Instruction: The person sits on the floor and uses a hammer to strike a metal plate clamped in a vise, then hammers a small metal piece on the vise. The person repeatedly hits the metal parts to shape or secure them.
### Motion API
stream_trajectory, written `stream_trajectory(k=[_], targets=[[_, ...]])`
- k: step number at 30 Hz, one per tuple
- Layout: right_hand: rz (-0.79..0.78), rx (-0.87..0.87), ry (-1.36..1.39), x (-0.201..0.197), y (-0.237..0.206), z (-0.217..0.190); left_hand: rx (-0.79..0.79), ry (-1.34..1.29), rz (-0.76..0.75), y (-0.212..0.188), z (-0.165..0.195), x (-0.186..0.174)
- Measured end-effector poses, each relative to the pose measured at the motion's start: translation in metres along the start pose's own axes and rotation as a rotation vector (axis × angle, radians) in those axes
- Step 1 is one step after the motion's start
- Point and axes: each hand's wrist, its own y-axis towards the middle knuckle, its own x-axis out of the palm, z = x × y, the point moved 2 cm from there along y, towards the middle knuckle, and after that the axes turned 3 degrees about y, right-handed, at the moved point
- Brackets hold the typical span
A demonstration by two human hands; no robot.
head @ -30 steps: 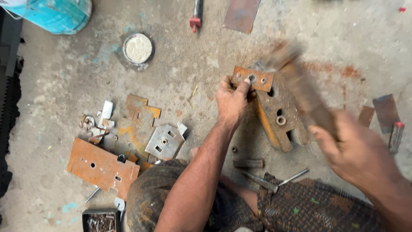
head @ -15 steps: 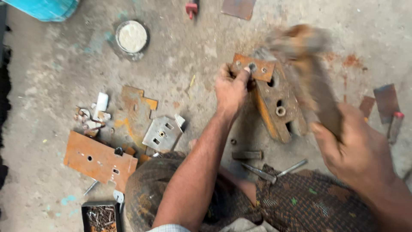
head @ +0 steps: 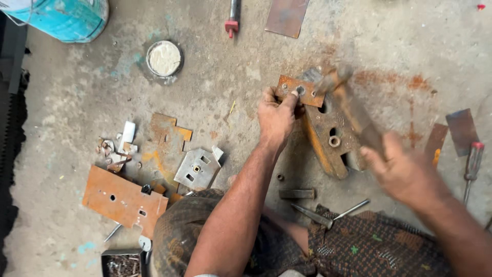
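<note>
Head view: the left hand (head: 275,117) pinches a small rusty plate (head: 300,90) flat on top of a heavy rusted steel block (head: 330,138), thumb and fingers closed on the plate's near-left corner, beside a hole in it. The right hand (head: 405,172) is wrapped around the wooden handle of a hammer (head: 353,110); the hammer's head is blurred, just above the plate's right end. The handle runs across the block and hides part of it.

On the concrete floor (head: 230,66) near the person's knees lie a short steel bar (head: 297,194), a pointed punch (head: 311,215) and a thin rod (head: 351,209), all just below the block. To the left, well apart from the hands, sit a grey metal plate with square cut-outs (head: 197,168), an orange cut-out sheet (head: 166,133), a large rusty plate with holes (head: 123,201) and a small heap of white and metal scraps (head: 115,146). A tray of small parts (head: 122,264) stands at the bottom edge. Farther up are a round lid with white contents (head: 164,58), a turquoise bucket (head: 64,18), a red-ended tool (head: 232,20) and a brown sheet (head: 287,16). On the right lie a red-handled screwdriver (head: 471,164) and two dark metal pieces (head: 461,131)
</note>
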Motion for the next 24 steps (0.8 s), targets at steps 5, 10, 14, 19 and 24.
stream_trajectory(k=[5,10,14,19,24], targets=[[0.426,-0.43,0.086,0.001,0.001,0.01,0.0,0.075,0.028,0.0,0.001,0.001],[0.366,-0.381,-0.132,0.01,0.011,0.018,-0.05,-0.025,0.019,-0.001,-0.001,0.0],[0.413,-0.418,-0.138,0.011,0.01,0.016,0.077,0.26,0.052,0.0,0.002,-0.003],[0.437,-0.498,-0.05,-0.006,0.008,0.005,-0.029,-0.073,0.006,0.004,0.0,0.003],[0.183,-0.271,-0.277,-0.014,0.011,-0.012,-0.022,-0.028,0.018,0.005,0.002,0.005]])
